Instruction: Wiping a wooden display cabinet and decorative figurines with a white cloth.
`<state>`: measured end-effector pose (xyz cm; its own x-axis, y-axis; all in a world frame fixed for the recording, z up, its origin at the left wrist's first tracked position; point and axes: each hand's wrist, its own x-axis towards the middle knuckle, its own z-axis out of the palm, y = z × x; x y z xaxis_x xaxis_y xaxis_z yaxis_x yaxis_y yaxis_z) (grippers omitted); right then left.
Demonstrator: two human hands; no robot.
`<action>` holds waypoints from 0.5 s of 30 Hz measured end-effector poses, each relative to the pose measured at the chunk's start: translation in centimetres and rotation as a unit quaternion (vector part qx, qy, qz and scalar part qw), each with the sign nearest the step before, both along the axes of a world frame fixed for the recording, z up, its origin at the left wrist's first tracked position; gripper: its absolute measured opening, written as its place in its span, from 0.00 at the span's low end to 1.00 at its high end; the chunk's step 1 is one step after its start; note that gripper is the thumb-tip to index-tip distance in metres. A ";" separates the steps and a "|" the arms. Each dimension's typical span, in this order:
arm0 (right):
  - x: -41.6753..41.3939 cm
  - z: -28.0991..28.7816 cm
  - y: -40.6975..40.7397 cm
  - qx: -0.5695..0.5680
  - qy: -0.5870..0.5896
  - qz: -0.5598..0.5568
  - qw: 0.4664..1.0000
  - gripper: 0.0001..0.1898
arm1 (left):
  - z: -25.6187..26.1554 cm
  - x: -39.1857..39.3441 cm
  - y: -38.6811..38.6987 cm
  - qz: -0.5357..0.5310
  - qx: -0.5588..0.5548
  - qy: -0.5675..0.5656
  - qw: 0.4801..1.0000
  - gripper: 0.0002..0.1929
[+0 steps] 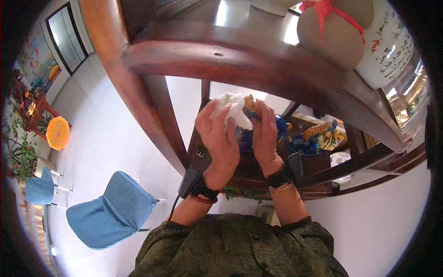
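My left hand (218, 138) grips a crumpled white cloth or tissue (233, 108), its loose end hanging towards the right. My right hand (265, 136) is curled around a glazed blue-and-gold figurine (251, 104), whose gold top shows between the hands. The cloth is right beside that gold part; whether it touches is hard to tell. Much of the figurine's blue body is hidden behind my fingers. Another blue, gold and green glazed figurine (322, 136) is to the right on the same dark wooden shelf (313, 169).
A thick reddish wooden rail (218, 57) crosses just above my hands. On the upper level are a gourd-shaped object (330, 36) with a red ribbon and a white vessel (386, 52) bearing writing. A decorated plate (341, 162) is lower right. A blue-covered chair (114, 211) stands to the left.
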<state>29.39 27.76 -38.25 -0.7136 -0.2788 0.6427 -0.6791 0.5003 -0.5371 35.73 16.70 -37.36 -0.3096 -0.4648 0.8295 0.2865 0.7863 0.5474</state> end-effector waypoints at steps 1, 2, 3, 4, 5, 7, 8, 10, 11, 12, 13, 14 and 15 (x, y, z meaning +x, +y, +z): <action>-0.4 -0.5 0.1 -0.001 0.030 -0.005 1.000 0.20 | 0.1 -0.5 0.0 -0.002 0.000 0.000 1.000 0.11; -0.7 -0.9 0.2 -0.002 0.061 -0.010 0.998 0.20 | 0.1 -1.1 0.1 -0.006 -0.007 -0.015 1.000 0.13; -0.8 -1.1 0.1 -0.003 0.062 -0.010 0.998 0.20 | 0.1 -1.5 0.1 -0.009 -0.015 -0.028 0.999 0.15; -0.8 -1.4 -0.2 -0.018 0.055 -0.008 0.998 0.19 | 0.2 -1.7 -0.1 -0.020 -0.001 -0.041 0.999 0.16; -0.9 -1.5 -0.3 -0.033 0.049 -0.006 0.998 0.19 | 0.3 -2.1 -0.4 -0.020 -0.001 -0.040 0.999 0.16; -0.7 -1.2 -0.4 -0.033 0.026 -0.001 0.999 0.19 | 0.5 -2.6 -0.9 -0.058 0.006 -0.054 0.997 0.15; -0.6 -1.1 -0.5 -0.034 0.004 0.005 0.999 0.18 | 0.4 -2.9 -0.4 -0.070 0.036 -0.050 0.996 0.15; -0.9 -1.1 -0.6 -0.042 0.005 0.005 0.999 0.18 | 0.1 -3.3 -0.3 -0.065 0.036 -0.067 0.995 0.14; -1.0 -1.1 -0.6 -0.050 0.004 0.007 0.999 0.18 | 0.0 -3.5 -0.3 -0.058 0.036 -0.085 0.994 0.13; -1.0 -1.2 -0.7 -0.049 0.003 0.008 0.999 0.18 | -0.2 -3.6 -0.4 -0.058 0.038 -0.086 0.994 0.13; -1.0 -1.3 -0.9 -0.045 0.022 0.009 0.999 0.19 | -0.2 -3.9 -0.6 -0.074 0.071 -0.079 0.992 0.12; -1.0 -1.4 -0.9 -0.041 0.041 0.011 0.998 0.19 | -0.2 -4.1 -0.8 -0.089 0.104 -0.072 0.988 0.11; -1.0 -1.3 -1.0 -0.041 0.041 0.013 0.998 0.19 | -0.2 -4.4 -0.8 -0.088 0.105 -0.072 0.988 0.11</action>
<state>28.37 26.72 -39.59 -0.6516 -0.2406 0.7194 -0.7339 0.4398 -0.5177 31.35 15.93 -37.52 -0.5087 -0.5504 0.6620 0.3158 0.5960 0.7383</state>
